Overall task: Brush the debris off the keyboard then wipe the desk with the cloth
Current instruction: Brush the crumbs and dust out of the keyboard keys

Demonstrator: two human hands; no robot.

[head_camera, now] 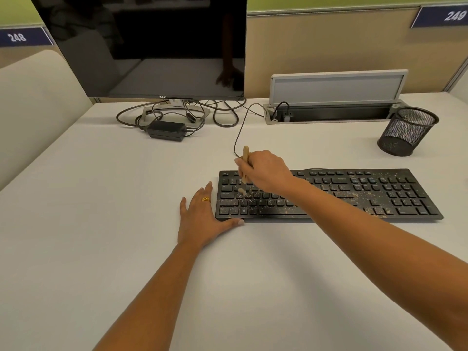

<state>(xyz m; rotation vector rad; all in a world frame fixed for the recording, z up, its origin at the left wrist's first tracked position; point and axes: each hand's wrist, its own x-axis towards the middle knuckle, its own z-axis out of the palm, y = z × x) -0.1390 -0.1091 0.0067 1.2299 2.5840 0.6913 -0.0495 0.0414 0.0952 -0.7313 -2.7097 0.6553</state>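
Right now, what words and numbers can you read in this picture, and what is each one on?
"248": on the left blue sign, on the partition.
"249": on the right blue sign, on the partition.
"DELL": on the bottom edge of the monitor.
The key labels on the keyboard are too small and blurred to read.

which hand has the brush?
Right hand grips the brush over the keyboard; left hand lies flat on the desk, holding nothing.
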